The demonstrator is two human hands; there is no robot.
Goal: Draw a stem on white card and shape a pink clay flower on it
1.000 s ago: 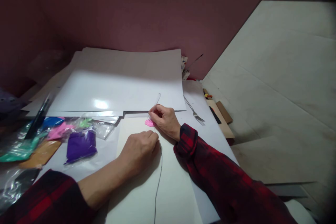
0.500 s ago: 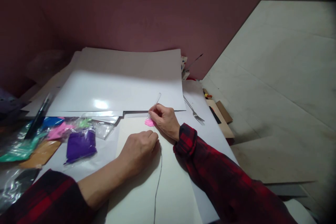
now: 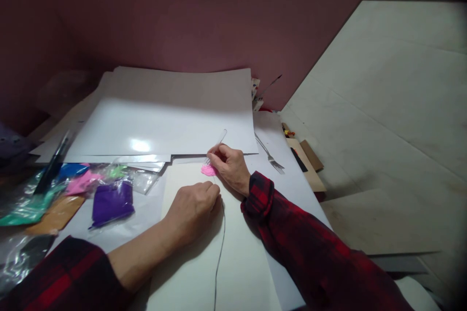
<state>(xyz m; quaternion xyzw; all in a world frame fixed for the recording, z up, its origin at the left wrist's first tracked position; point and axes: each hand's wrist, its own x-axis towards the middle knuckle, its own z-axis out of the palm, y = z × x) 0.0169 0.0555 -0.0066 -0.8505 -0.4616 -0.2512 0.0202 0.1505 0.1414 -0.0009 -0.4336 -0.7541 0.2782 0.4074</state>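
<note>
On white card [image 3: 189, 262], pink lump [image 3: 208, 170] just left of right-hand grip [image 3: 229, 167]

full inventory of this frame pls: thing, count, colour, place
pink clay lump: 1, pink, on the cream sheet, at the right hand's fingertips
thin clear-handled tool: 1, clear, held in the right hand, tip at the pink lump
thin dark wire: 1, dark, runs from the left hand toward the near edge
cream sheet: 1, cream, under both hands
glossy white sheets: a stack, count unclear, white, behind the hands
metal fork: 1, silver, right of the stack
purple clay bag: 1, purple, left of the cream sheet
other clay bags: several, pink, green, blue, orange, far left
left hand: 1, resting closed on the cream sheet
right hand: 1, gripping the tool
</note>
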